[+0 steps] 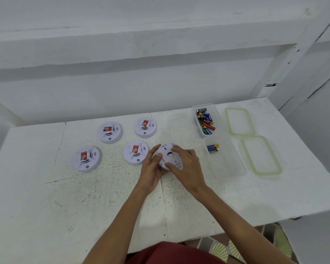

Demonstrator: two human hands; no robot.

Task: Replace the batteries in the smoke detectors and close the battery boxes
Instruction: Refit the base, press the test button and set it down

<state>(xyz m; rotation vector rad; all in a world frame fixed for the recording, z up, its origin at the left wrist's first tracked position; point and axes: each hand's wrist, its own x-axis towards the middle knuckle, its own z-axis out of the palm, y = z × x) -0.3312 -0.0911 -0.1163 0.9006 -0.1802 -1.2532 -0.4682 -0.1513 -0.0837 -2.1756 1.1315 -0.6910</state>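
Both hands are working one smoke detector (169, 155), held just above the worktop (103, 197) near its middle, back side turned up toward the camera.

- The left hand (151, 168) is cradling the detector's left rim, fingers curled under it and thumb lying over the edge.
- The right hand (187, 164) is gripping the right side, fingertips pressing on the back plate.
- Four more detectors are lying face up to the left: two far (110, 131) (145, 127) and two near (86, 158) (136, 152).
- To the right, a far clear tub (195, 111) is holding a heap of mixed batteries (205, 121). A near tub (229, 164) is holding only a couple (212, 148).
- Two green-rimmed lids (240, 121) (261, 155) are lying beside the tubs.

Step in hand, as I read it: getting at the battery box on the back of this unit. The fingers are hiding the cover, so I cannot tell whether it is being opened or shut.

The next move is likely asking for a steady left-hand hold while the right frees the cover. After that comes a reach to the tubs. Which tub holds the fresh cells is not clear.
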